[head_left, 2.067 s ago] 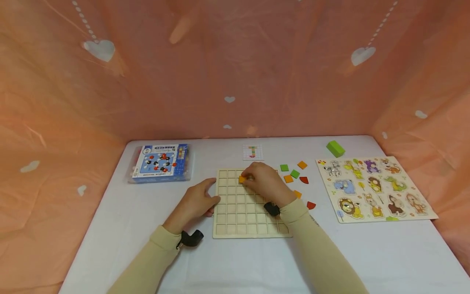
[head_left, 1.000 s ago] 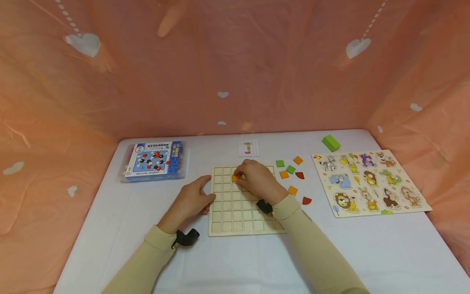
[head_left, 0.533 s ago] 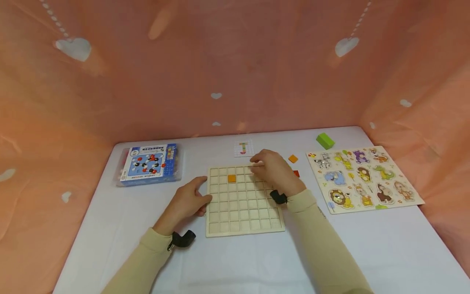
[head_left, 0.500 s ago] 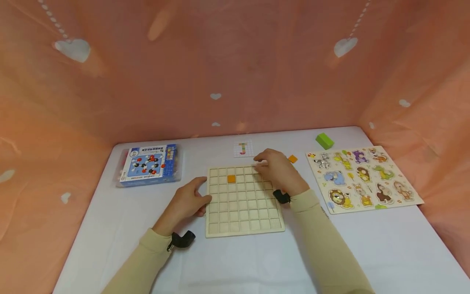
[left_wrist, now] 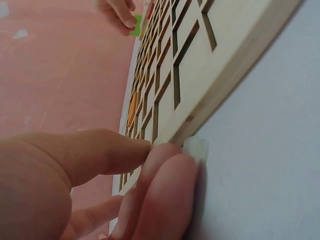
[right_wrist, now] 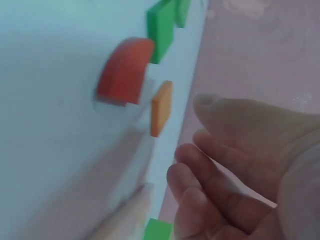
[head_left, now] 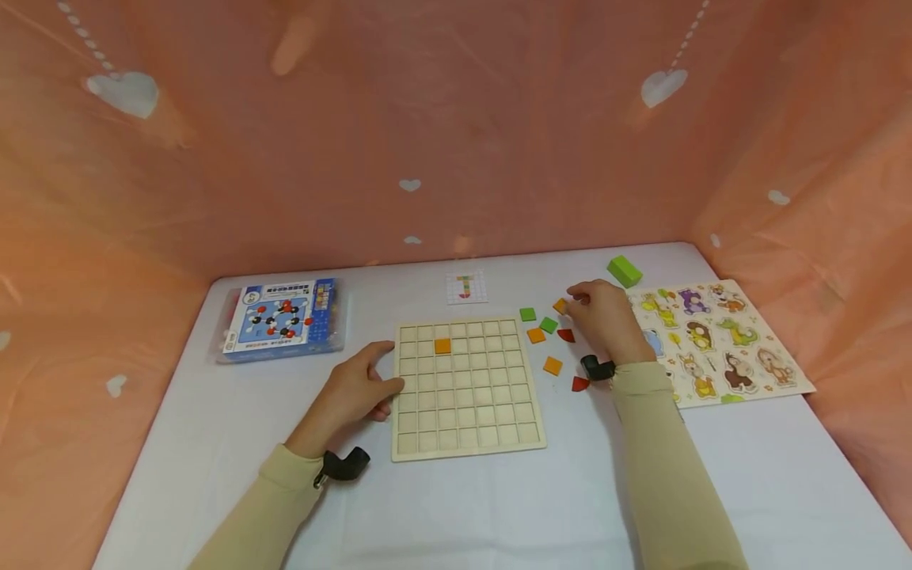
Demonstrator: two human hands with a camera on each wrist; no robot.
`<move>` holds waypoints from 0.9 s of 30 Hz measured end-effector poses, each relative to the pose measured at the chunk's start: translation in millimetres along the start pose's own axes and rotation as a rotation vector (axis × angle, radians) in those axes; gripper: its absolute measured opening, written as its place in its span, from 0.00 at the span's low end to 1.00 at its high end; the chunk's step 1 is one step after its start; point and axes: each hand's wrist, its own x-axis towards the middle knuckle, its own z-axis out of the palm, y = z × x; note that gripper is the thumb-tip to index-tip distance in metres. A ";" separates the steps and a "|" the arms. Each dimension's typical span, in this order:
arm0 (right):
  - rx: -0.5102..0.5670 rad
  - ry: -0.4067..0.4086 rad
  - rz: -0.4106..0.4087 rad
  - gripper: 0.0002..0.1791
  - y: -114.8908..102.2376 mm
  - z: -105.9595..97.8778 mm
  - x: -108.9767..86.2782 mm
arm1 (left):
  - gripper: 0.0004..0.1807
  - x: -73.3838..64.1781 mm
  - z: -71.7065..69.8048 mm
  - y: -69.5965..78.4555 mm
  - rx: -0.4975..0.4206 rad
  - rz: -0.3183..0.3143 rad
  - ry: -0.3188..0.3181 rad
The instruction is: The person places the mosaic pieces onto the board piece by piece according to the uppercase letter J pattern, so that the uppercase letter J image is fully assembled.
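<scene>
A pale wooden grid board (head_left: pixel 463 454) lies on the table, with one orange square tile (head_left: pixel 442 346) in a cell of an upper row. My left hand (head_left: pixel 354 388) grips the board's left edge. In the left wrist view its thumb (left_wrist: pixel 107 152) lies at the rim, with curled fingers against the side. My right hand (head_left: pixel 606 317) hovers beside another orange tile (right_wrist: pixel 161 108) to the right of the board. Its fingers are loosely bent, and a gap shows between them and that tile. A red quarter-round piece (right_wrist: pixel 125 72) lies near it.
Green tiles (head_left: pixel 527 314), more orange tiles (head_left: pixel 552 366) and a red piece (head_left: pixel 580 384) lie right of the board. Behind it is a pattern card (head_left: pixel 466 286). A boxed molecule set (head_left: pixel 278 321) stands left; an animal puzzle (head_left: pixel 720 340) and green block (head_left: pixel 625 271) are right.
My right hand has let go of the orange tile in the grid cell and moved right to the loose tiles. My left hand stays on the board's edge. The head view has shifted slightly.
</scene>
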 end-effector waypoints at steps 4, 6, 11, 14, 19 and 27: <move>0.001 -0.018 0.019 0.23 -0.7 3.0 5.8 | 0.40 1.3 -0.7 -1.1 -0.009 -0.001 0.003; 0.000 -0.019 0.028 0.23 -0.5 5.9 7.7 | 0.40 1.6 -0.7 -1.1 -0.007 -0.005 0.002; -0.013 -0.020 0.046 0.21 1.5 12.4 9.7 | 0.40 1.4 -0.3 -0.7 -0.008 -0.023 0.005; -0.028 -0.021 0.052 0.21 1.2 13.6 9.8 | 0.40 1.0 0.1 -1.8 -0.020 -0.031 0.003; -0.040 -0.012 0.046 0.20 -0.2 13.5 9.3 | 0.41 1.2 0.7 -3.8 -0.032 -0.033 0.004; -0.035 -0.011 0.067 0.18 0.3 14.0 9.5 | 0.41 2.3 -0.8 -2.9 -0.019 -0.027 0.006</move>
